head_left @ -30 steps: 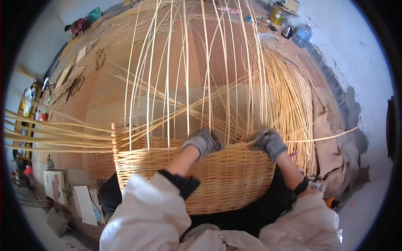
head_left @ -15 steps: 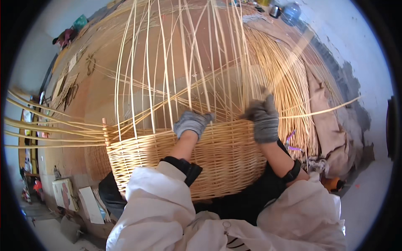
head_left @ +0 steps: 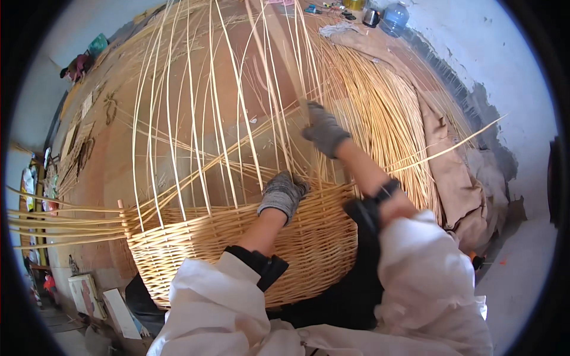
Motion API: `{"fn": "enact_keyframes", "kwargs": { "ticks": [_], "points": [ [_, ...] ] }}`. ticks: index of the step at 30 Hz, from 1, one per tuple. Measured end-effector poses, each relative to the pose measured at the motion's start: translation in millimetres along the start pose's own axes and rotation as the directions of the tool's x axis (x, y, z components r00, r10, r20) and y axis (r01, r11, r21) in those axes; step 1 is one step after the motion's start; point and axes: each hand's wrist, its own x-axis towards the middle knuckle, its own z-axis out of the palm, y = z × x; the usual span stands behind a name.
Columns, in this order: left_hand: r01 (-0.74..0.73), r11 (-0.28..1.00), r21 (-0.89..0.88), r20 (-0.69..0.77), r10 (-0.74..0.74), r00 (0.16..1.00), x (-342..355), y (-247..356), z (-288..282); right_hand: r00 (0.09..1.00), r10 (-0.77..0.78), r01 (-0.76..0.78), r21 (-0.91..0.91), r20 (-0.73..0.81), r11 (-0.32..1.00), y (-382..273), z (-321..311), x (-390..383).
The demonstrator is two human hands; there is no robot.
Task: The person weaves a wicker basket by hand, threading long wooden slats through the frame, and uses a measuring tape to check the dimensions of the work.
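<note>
A partly woven wicker basket (head_left: 237, 252) rests against my lap, its pale upright rods (head_left: 190, 101) rising from the upper edge. My left hand (head_left: 284, 194), in a grey knit glove, is closed over the woven edge around the foot of an upright; the exact grip is hidden. Beyond the edge, my gloved right hand (head_left: 325, 129) is raised and closed on a long wicker rod (head_left: 292, 74), smeared by motion and pointing up and away. Several loose rod ends (head_left: 65, 225) stick out at the basket's left corner, and another rod (head_left: 457, 139) sticks out to the right.
A large bundle of loose rods (head_left: 380, 107) lies on the floor to the right, beside brown cloth (head_left: 445, 160). At the far right stand a kettle (head_left: 371, 18) and a blue water jug (head_left: 394, 19). Flat boards (head_left: 122, 313) lie at the lower left.
My right hand has moved left and away over the basket edge, swinging the blurred rod leftward. The basket and uprights have shifted left and lower in view; my left hand remains on the edge.
</note>
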Motion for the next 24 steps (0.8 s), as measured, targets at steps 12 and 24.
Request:
{"fn": "enact_keyframes", "kwargs": {
  "ticks": [12, 24],
  "points": [
    [0.221, 0.975, 0.012, 0.162, -0.220, 0.962, 0, 36, -16, 0.756, 0.652, -0.040, 0.998, 0.058, -0.043, 33, -35, -155],
    [0.641, 0.767, 0.010, -0.604, -0.506, 0.615, -219, -280, -105, 0.419, 0.770, -0.884, 0.411, 0.481, 0.223, 27, 36, -198]
  ]
}}
